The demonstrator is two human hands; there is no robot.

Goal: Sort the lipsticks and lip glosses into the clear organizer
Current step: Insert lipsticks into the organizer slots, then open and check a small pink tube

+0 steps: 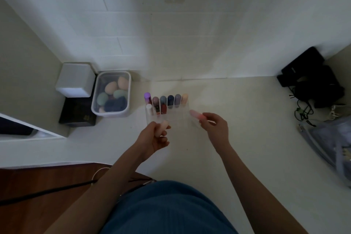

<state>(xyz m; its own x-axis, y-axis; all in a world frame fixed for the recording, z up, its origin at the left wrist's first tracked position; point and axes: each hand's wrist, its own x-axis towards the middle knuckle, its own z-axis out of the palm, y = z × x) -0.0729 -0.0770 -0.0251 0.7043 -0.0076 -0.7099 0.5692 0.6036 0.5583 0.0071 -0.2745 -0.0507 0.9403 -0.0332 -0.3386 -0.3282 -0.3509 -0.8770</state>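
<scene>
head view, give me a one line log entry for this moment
left hand: holds peach tube | right hand: holds pink tube | organizer: back row filled

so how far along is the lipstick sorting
Done: the clear plastic organizer holds six tubes in its back row and three in the next. In hand: the left hand holds a peach tube, the right hand a pink tube. Left: slotting those two.

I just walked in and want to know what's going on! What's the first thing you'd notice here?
First, the two hands at the middle: the left hand grips a peach-capped tube, the right hand holds a pink tube. Just beyond them stands the clear plastic organizer, its back row filled with colourful lipsticks. Left of it sits a clear tub of egg-shaped makeup sponges.
</scene>
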